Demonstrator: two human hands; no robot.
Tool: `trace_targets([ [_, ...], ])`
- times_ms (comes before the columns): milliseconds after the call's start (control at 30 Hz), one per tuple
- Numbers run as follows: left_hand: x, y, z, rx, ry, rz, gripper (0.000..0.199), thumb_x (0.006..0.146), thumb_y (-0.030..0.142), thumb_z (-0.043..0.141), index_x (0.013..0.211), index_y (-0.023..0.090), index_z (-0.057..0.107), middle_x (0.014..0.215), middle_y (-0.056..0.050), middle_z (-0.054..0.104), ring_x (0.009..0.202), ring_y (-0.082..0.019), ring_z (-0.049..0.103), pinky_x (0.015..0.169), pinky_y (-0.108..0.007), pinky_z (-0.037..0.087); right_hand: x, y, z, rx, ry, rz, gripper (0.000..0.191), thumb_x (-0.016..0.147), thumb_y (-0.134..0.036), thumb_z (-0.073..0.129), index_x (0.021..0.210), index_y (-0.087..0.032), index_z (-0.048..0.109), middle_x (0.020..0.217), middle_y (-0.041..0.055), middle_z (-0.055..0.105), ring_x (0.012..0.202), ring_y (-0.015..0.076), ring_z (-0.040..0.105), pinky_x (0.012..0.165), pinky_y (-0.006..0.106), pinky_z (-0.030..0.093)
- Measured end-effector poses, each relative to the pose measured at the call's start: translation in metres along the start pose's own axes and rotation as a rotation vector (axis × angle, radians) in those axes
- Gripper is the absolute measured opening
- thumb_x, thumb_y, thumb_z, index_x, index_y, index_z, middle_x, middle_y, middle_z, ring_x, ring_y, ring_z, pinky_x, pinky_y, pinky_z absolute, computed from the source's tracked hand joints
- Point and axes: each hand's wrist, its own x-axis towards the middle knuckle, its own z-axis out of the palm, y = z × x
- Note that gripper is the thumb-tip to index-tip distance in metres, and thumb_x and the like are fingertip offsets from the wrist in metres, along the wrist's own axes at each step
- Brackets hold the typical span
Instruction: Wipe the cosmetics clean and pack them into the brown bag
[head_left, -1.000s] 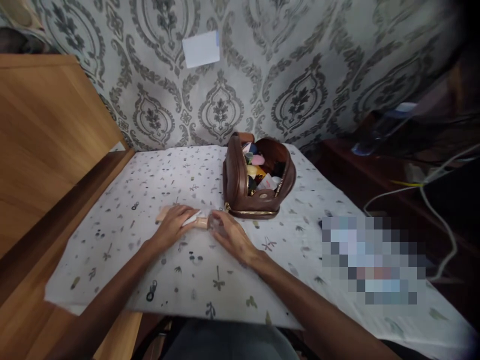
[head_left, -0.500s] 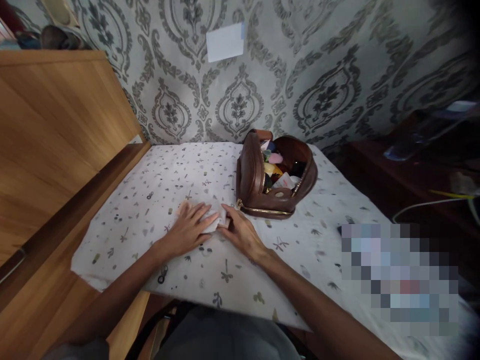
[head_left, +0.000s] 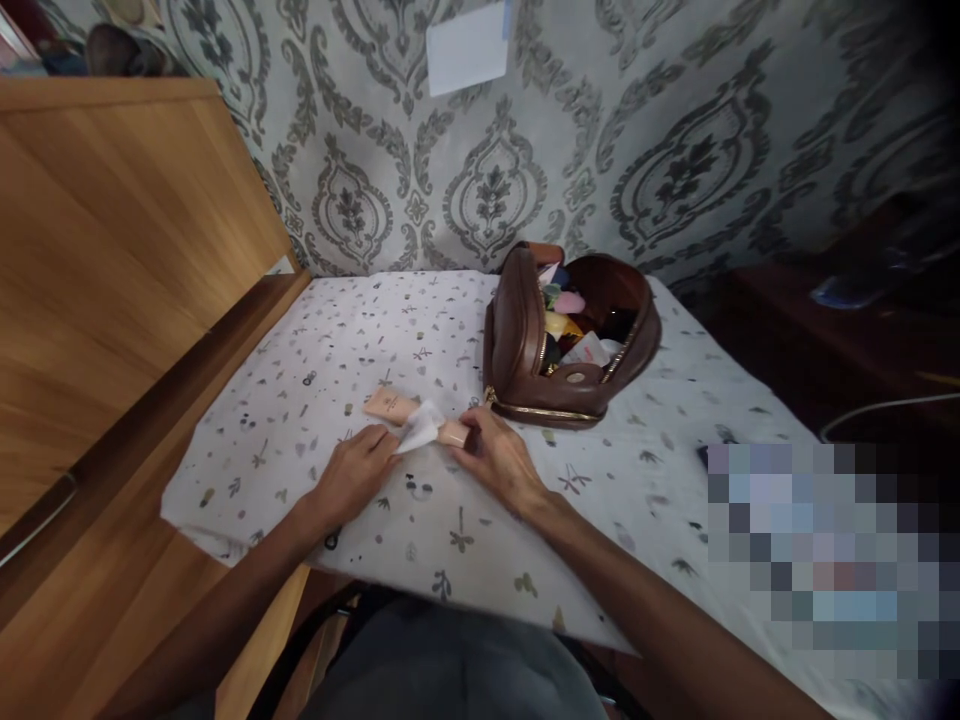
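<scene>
Fingers of the right hand [head_left: 501, 462] are curled and pinching the near end of a peach-coloured tube [head_left: 405, 410], thumb and forefinger closed on it by the cap. Over on the other side, the left hand [head_left: 352, 480] has its fingertips pressed together on a small white wipe [head_left: 421, 430], and that wipe is lying against the middle of the tube. Both hands are low on the table [head_left: 300, 400], which is covered by a white cloth printed with little dark sprigs. The tube lies flat on that cloth, its far end pointing away to the left, bare and clear of both hands. Just beyond the right hand sits a brown leather pouch [head_left: 517, 345], unzipped and gaping, with pink, yellow and white bits packed inside; it is near the tube but not touching it. Patterned grey wallpaper [head_left: 675, 150] runs behind, and a wooden cabinet [head_left: 112, 250] stands along the left edge.
</scene>
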Motion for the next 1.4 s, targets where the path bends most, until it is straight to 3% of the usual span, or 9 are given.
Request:
trace_targets([
  [100, 0.024, 0.019, -0.001, 0.036, 0.139, 0.092, 0.018, 0.100, 0.024, 0.048, 0.085, 0.019, 0.057, 0.084, -0.005, 0.060, 0.080, -0.018, 0.061, 0.063, -0.027, 0.048, 0.000, -0.001, 0.000, -0.028, 0.012, -0.010, 0.018, 0.079, -0.023, 0.067, 0.095, -0.021, 0.058, 0.092, 0.0049, 0.066, 0.085, 0.0209, 0.061, 0.075, 0.030, 0.047],
  [267, 0.062, 0.039, 0.016, -0.090, 0.214, 0.343, 0.011, 0.096, 0.016, 0.051, 0.091, 0.017, 0.061, 0.108, -0.009, 0.067, 0.105, -0.022, 0.059, 0.086, -0.035, 0.050, 0.002, 0.001, 0.001, -0.034, 0.014, -0.027, 0.016, 0.075, -0.016, 0.061, 0.088, -0.021, 0.054, 0.090, 0.0052, 0.065, 0.084, 0.0211, 0.059, 0.074, 0.029, 0.044],
  [367, 0.076, 0.038, 0.033, -0.095, 0.211, 0.364, 0.015, 0.097, 0.015, 0.049, 0.087, 0.018, 0.061, 0.095, -0.007, 0.068, 0.093, -0.021, 0.059, 0.079, -0.035, 0.048, 0.003, 0.001, 0.001, -0.039, 0.005, -0.007, 0.015, 0.075, -0.015, 0.060, 0.086, -0.022, 0.051, 0.088, 0.0052, 0.064, 0.082, 0.0211, 0.059, 0.072, 0.029, 0.043],
  [500, 0.082, 0.034, 0.045, 0.000, 0.251, 0.312, 0.023, 0.100, 0.021, 0.047, 0.080, 0.017, 0.059, 0.079, -0.006, 0.061, 0.078, -0.021, 0.053, 0.071, -0.035, 0.042, 0.004, 0.001, 0.001, -0.043, -0.001, 0.008, 0.017, 0.076, -0.021, 0.065, 0.085, -0.022, 0.051, 0.087, 0.0051, 0.064, 0.082, 0.0215, 0.059, 0.072, 0.029, 0.043],
  [600, 0.082, 0.032, 0.047, 0.045, 0.277, 0.265, 0.026, 0.102, 0.027, 0.046, 0.081, 0.018, 0.058, 0.077, -0.006, 0.059, 0.077, -0.022, 0.053, 0.070, -0.036, 0.039, 0.004, 0.001, 0.001, -0.051, 0.017, 0.015, 0.017, 0.075, -0.019, 0.065, 0.081, -0.022, 0.050, 0.083, 0.0035, 0.063, 0.078, 0.0201, 0.057, 0.070, 0.028, 0.042],
  [733, 0.082, 0.025, 0.049, 0.025, 0.222, 0.176, 0.027, 0.103, 0.028, 0.041, 0.087, 0.018, 0.060, 0.078, -0.007, 0.060, 0.078, -0.023, 0.054, 0.073, -0.037, 0.039, 0.003, 0.000, -0.001, -0.008, 0.023, -0.006, 0.018, 0.074, -0.019, 0.068, 0.081, -0.022, 0.052, 0.082, 0.0016, 0.063, 0.075, 0.0188, 0.057, 0.070, 0.028, 0.043],
  [967, 0.081, -0.004, 0.047, -0.052, 0.095, -0.078, 0.028, 0.101, 0.022, 0.039, 0.080, 0.021, 0.057, 0.075, -0.005, 0.060, 0.077, -0.022, 0.054, 0.075, -0.036, 0.040, 0.002, -0.004, -0.006, 0.012, -0.020, 0.009, 0.021, 0.074, -0.019, 0.074, 0.088, -0.021, 0.058, 0.083, 0.0009, 0.063, 0.076, 0.0186, 0.058, 0.072, 0.029, 0.045],
  [1233, 0.080, -0.038, 0.049, -0.107, 0.078, -0.330, 0.029, 0.103, 0.026, 0.037, 0.077, 0.021, 0.051, 0.076, -0.004, 0.060, 0.077, -0.021, 0.054, 0.074, -0.034, 0.038, 0.001, 0.000, -0.004, -0.005, -0.009, -0.029, 0.019, 0.077, -0.018, 0.073, 0.090, -0.020, 0.059, 0.089, 0.0033, 0.064, 0.082, 0.0198, 0.058, 0.077, 0.030, 0.046],
  [1400, 0.078, -0.044, 0.050, -0.117, 0.125, -0.390, 0.026, 0.102, 0.027, 0.039, 0.080, 0.021, 0.051, 0.077, -0.004, 0.059, 0.077, -0.022, 0.054, 0.074, -0.034, 0.040, 0.000, 0.001, -0.007, 0.038, -0.004, -0.100, 0.017, 0.080, -0.017, 0.067, 0.095, -0.021, 0.061, 0.092, 0.0044, 0.065, 0.082, 0.0198, 0.059, 0.078, 0.031, 0.047],
])
